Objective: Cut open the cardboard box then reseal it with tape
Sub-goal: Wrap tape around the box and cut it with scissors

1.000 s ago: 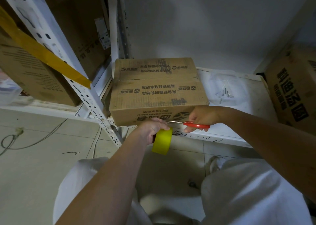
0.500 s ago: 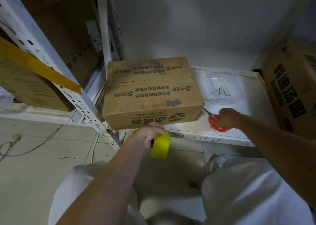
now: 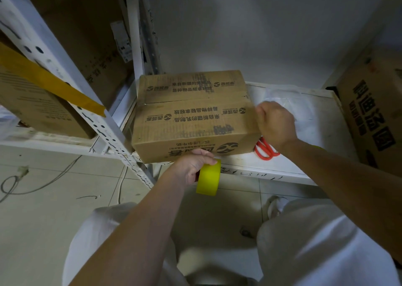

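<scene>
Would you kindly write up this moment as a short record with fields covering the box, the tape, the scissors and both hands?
box: cardboard box on the white shelf, top flaps closed
tape: yellow tape roll, held below the box's front edge
scissors: red-handled scissors lying on the shelf, right of the box
left hand: left hand grips the tape roll
right hand: right hand at the box's right end, fingers curled; holding nothing visible

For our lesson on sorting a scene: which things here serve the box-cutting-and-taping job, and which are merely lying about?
For the job: brown printed cardboard box; yellow tape roll held by left hand; red-handled scissors lying on white shelf; right hand.
Lying about: large brown carton; grey floor cable.
</scene>
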Demonstrator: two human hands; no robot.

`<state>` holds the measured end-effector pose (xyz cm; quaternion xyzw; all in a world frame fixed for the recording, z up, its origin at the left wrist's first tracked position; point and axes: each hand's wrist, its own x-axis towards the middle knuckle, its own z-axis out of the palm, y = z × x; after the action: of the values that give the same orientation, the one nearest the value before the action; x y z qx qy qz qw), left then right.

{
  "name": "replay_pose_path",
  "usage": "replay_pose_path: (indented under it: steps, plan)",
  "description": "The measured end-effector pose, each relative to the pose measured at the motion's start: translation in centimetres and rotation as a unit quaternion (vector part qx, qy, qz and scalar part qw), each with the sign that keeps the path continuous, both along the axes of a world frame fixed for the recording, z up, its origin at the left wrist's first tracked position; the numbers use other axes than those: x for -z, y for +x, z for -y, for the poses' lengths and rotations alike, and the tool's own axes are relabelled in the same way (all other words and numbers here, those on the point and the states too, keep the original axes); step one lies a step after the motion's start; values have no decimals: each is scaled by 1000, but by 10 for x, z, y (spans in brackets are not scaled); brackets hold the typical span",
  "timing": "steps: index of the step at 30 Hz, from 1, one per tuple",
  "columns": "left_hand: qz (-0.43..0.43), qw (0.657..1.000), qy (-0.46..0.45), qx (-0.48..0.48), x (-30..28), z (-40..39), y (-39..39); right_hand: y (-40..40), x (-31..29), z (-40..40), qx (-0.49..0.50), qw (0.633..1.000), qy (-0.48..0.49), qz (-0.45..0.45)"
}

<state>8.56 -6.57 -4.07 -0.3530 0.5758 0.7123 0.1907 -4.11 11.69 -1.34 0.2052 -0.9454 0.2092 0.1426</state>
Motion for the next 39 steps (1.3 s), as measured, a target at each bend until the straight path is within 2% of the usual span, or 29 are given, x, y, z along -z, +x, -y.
replay_pose_path:
  steps: [1, 3, 6, 9, 14, 18, 24, 26, 31, 34, 39]
  plan:
    - [-3, 1000, 0, -2, -1, 0, 1, 6, -8, 9, -37, 999, -13, -24]
    - [-8, 1000, -3, -9, -2, 0, 1, 18, -19, 26, -132, 991, 19, -33]
    - [-17, 1000, -8, -19, -5, 2, 4, 28, -22, 51, -234, 960, 156, 4]
    - [-23, 999, -13, -24, -7, 6, 6, 33, -18, 64, -251, 934, 254, 22]
    - [-28, 999, -17, -27, -7, 11, 9, 38, -9, 67, -229, 926, 300, -10]
    - [-23, 999, -26, -24, -4, 14, 12, 41, 2, 66, -206, 928, 311, -9]
    - [-7, 999, -27, -25, 2, 18, 17, 48, 8, 82, -137, 969, 202, -48]
    - [-6, 999, -27, -28, 4, 19, 18, 51, 11, 85, -126, 968, 206, -61]
    - [-9, 999, -13, -28, 5, 16, 16, 65, 16, 102, -84, 964, 252, -9]
    - [-7, 1000, -14, -20, 5, 15, 17, 66, 17, 101, -94, 968, 231, -11]
    - [-4, 999, -33, -16, 6, 12, 20, 51, 18, 60, -178, 958, 225, -13]
